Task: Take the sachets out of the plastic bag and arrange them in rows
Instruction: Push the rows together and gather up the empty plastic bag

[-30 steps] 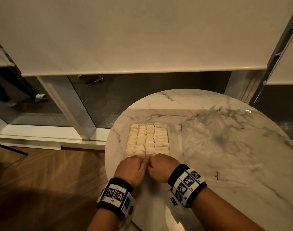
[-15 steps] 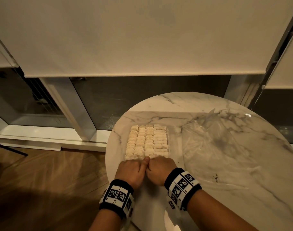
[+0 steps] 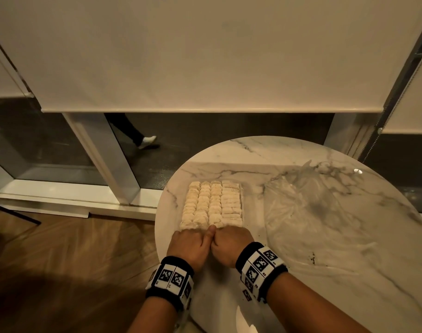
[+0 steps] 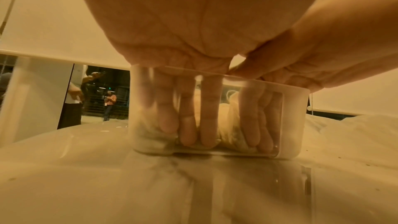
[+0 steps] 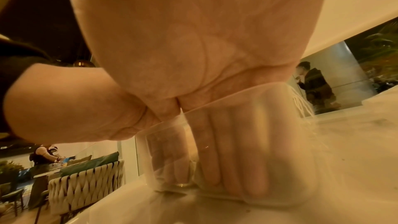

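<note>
Sachets [image 3: 211, 204] fill a clear box [image 4: 293, 118] in four neat rows, near the left edge of the tabletop [image 3: 337, 272]. The bag [image 3: 301, 207] lies flat and crumpled just right of the box, towards the far right edge, and looks empty, so the unloading step seems done and the work in hand is squaring up the rows.

Both hands sit side by side at the near end of the box. The left hand [image 3: 189, 246] has its fingers [image 4: 188, 125] dipped straight down inside the near wall, tips pressed on the nearest sachets. The right hand [image 3: 230, 247] does the same beside it, fingers [image 5: 234, 159] straight and close together behind the wall. Neither hand pinches or wraps anything.

The next move likely calls for a gentle push away from the body to close gaps, with even pressure so the soft packets do not buckle or ride up over one another.

From above, the knuckles hide the nearest sachets and all fingertips. Through the box wall the sachets are blurred, so whether the near row is complete cannot be told. The box rim barely shows from above. Whether a stray sachet remains in the bag's folds is unclear.
</note>
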Demonstrator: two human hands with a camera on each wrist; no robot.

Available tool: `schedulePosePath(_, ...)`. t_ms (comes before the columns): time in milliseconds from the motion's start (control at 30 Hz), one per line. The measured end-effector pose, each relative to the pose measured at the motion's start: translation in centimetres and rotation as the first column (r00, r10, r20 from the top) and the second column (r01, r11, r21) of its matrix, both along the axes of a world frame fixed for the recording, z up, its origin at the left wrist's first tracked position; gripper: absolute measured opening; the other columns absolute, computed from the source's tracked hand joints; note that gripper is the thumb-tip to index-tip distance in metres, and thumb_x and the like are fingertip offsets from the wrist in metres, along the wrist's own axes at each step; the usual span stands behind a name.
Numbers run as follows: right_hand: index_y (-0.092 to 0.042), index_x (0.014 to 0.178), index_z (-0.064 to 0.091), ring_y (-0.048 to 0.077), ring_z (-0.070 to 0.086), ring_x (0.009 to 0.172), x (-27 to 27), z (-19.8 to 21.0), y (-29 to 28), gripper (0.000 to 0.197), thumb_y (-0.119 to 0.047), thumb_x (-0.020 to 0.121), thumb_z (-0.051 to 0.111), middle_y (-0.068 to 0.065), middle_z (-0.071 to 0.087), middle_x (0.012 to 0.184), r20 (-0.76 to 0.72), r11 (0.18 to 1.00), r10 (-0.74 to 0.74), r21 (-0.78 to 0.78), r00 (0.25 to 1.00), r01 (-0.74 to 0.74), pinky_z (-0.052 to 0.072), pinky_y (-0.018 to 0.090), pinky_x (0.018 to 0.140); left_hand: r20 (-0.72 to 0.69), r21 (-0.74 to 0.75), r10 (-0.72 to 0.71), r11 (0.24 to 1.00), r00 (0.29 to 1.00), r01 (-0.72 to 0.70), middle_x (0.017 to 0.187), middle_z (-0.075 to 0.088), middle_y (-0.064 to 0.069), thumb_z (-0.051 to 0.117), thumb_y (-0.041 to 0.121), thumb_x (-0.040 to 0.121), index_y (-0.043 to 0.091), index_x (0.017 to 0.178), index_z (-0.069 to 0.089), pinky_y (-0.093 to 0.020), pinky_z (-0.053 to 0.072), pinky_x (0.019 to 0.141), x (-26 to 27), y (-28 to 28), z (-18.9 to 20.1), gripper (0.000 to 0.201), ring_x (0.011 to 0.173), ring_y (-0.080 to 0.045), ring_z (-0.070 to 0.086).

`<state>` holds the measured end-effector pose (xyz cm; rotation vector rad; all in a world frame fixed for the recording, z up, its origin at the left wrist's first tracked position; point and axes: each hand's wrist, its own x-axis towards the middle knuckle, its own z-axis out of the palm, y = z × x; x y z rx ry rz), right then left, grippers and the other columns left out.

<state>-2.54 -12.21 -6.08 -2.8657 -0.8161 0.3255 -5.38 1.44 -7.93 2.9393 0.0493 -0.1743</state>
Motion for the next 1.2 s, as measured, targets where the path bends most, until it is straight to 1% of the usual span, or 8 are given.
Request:
schedulePosePath(100, -0.012, 0.107, 0.066, 0.029, 0.065, 0.095, 0.0, 0.1, -0.1, 0.045, -0.037, 0.102, 0.029, 0.011, 0.07, 0.107, -0.006, 1.0, -0.003, 0.01, 1.0, 0.003, 0.043, 0.033, 0.075, 0.011, -0.053, -0.002, 0.999, 1.0, 0.003, 0.099, 0.071, -0.003, 0.009, 0.055, 0.103, 0.021, 0.096, 0.069, -0.038, 0.041, 0.095, 0.0, 0.2, 0.1, 0.069, 0.098, -0.023, 0.063)
schedulePosePath(233, -0.015, 0.099, 0.068, 0.029, 0.065, 0.088, -0.2, 0.2, -0.4, 0.05, -0.045, 0.102, 0.028, 0.009, 0.07, 0.099, 0.047, 0.998, 0.002, 0.058, 0.999, -0.004, 0.046, 0.033, 0.074, 0.139, -0.18, -0.01, 0.983, 0.99, 0.035, 0.085, 0.069, -0.002, 0.02, 0.055, 0.096, 0.021, 0.085, 0.067, -0.037, 0.049, 0.08, -0.3, 1.4, 0.3, 0.06, 0.081, -0.022, 0.063)
schedulePosePath(367, -0.019, 0.093, 0.069, 0.028, 0.063, 0.09, 0.0, 0.8, -1.5, 0.042, -0.051, 0.096, 0.042, 0.005, 0.07, 0.094, 0.167, 0.996, 0.042, 0.069, 0.985, -0.054, 0.041, 0.037, 0.083, 0.202, -0.074, -0.039, 0.996, 0.979, 0.055, 0.086, 0.066, 0.009, 0.037, 0.051, 0.087, 0.026, 0.088, 0.067, -0.034, 0.046, 0.082, -1.1, 3.1, 0.9, 0.04, 0.083, -0.013, 0.058)
schedulePosePath(467, -0.025, 0.096, 0.069, 0.023, 0.06, 0.095, 0.1, 1.7, -2.9, 0.026, -0.042, 0.088, 0.051, -0.001, 0.069, 0.095, 0.171, 0.997, 0.068, 0.017, 0.983, -0.072, 0.037, 0.042, 0.092, 0.218, -0.058, -0.043, 0.997, 0.975, 0.056, 0.092, 0.063, 0.016, 0.052, 0.05, 0.09, 0.032, 0.093, 0.069, -0.031, 0.041, 0.088, -1.7, 4.2, 1.0, 0.025, 0.091, -0.007, 0.054)
schedulePosePath(600, -0.027, 0.101, 0.071, 0.021, 0.061, 0.097, 0.4, 1.4, -4.7, 0.024, -0.02, 0.085, 0.054, -0.002, 0.069, 0.102, 0.067, 0.994, 0.037, 0.104, 0.997, -0.044, 0.046, 0.036, 0.087, 0.219, -0.2, -0.002, 0.979, 0.976, 0.047, 0.093, 0.063, 0.013, 0.064, 0.042, 0.091, 0.03, 0.095, 0.073, -0.028, 0.045, 0.087, -1.7, 5.2, 0.4, 0.015, 0.095, -0.008, 0.052)
schedulePosePath(700, -0.026, 0.102, 0.074, 0.017, 0.062, 0.097, 0.9, 0.6, -5.3, 0.021, -0.018, 0.09, 0.058, -0.002, 0.069, 0.104, 0.023, 0.977, 0.018, 0.211, 1.0, -0.023, 0.052, 0.03, 0.082, 0.22, -0.219, 0.027, 0.975, 0.975, 0.023, 0.092, 0.064, 0.009, 0.066, 0.034, 0.092, 0.026, 0.093, 0.074, -0.025, 0.042, 0.085, -1.2, 5.1, 0.1, 0.011, 0.094, -0.01, 0.053)
schedulePosePath(867, -0.023, 0.103, 0.076, 0.016, 0.062, 0.098, 2.0, -0.3, -5.0, 0.021, -0.015, 0.092, 0.06, -0.001, 0.071, 0.103, 0.043, 0.953, -0.011, 0.303, 0.999, -0.002, 0.048, 0.026, 0.081, 0.222, -0.25, 0.096, 0.968, 0.97, -0.039, 0.087, 0.065, 0.005, 0.071, 0.026, 0.089, 0.024, 0.087, 0.076, -0.024, 0.037, 0.077, 0.2, 5.2, 0.0, 0.006, 0.087, -0.013, 0.054)
schedulePosePath(1200, -0.022, 0.101, 0.076, 0.018, 0.062, 0.098, 2.9, -1.3, -4.3, 0.019, -0.017, 0.092, 0.06, 0.0, 0.07, 0.105, 0.059, 0.93, -0.08, 0.363, 0.995, 0.053, 0.05, 0.028, 0.083, 0.216, -0.263, 0.116, 0.963, 0.969, -0.057, 0.087, 0.063, 0.003, 0.072, 0.02, 0.088, 0.019, 0.086, 0.076, -0.022, 0.037, 0.075, 1.8, 5.2, 0.6, 0.005, 0.084, -0.013, 0.053)
